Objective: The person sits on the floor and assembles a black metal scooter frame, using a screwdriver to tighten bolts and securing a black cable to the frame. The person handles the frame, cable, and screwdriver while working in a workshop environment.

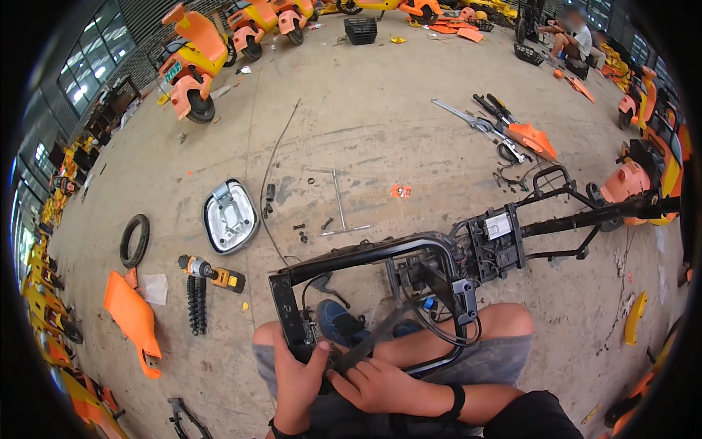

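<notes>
Panel [131, 314] and tyre [125, 245] lie toward the left edge of the floor [380, 146], then spring [197, 304], drill [212, 273] and shell [231, 217]. Next begins the black frame [439, 243], over the person's legs near the middle of the floor's near edge, reaching toward the right edge.

At its left end the left hand [298, 377] grips the squared upright, thumb pressed to the inner side; its other fingers are mostly hidden. The right hand [387, 388] comes next, fingers curled close together at the lower end of a flat strip [380, 333]; I cannot tell what they pinch, if anything.

The frame looks like metal tube, so I judge it stiff, heavy and awkwardly long; smooth paint could slip under greasy fingers. The upper tube and the looped tube right of the strip look like the 2 soundest holds. Wires [472, 338] hang beside that loop and would snag or tear, so they make poor handles. Farther right, the box [497, 252] probably adds weight and looks fragile around its connectors. The thick beam [599, 219] beyond it should bear a firm grip.
</notes>
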Action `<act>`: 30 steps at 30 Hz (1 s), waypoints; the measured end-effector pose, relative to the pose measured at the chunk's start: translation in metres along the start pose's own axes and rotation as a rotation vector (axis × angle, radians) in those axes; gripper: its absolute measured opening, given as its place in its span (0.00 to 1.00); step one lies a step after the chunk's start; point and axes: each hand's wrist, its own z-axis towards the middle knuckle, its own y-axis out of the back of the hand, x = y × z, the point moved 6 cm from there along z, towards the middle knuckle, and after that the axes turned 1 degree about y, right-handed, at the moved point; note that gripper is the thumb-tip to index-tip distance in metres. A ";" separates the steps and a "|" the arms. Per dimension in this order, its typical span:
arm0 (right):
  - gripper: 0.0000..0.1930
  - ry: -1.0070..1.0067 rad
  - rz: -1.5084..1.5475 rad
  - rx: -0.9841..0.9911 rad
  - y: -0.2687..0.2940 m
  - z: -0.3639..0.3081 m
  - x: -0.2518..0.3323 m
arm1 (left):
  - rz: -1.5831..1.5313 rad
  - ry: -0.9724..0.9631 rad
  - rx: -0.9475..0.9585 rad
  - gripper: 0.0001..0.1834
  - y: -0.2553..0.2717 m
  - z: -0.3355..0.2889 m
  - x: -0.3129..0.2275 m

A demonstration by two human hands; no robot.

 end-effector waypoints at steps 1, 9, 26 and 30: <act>0.21 0.004 0.005 -0.022 -0.003 -0.001 0.000 | -0.001 0.016 -0.015 0.29 0.001 0.000 0.002; 0.18 0.026 -0.018 -0.014 0.002 0.002 0.002 | 0.055 0.041 -0.076 0.35 0.002 -0.003 -0.005; 0.16 -0.046 0.156 -0.088 0.000 0.000 -0.003 | 0.282 0.259 -0.063 0.53 0.005 -0.004 -0.003; 0.20 -0.127 0.322 -0.013 0.005 -0.002 0.001 | 0.203 0.361 -0.095 0.57 0.026 -0.020 0.030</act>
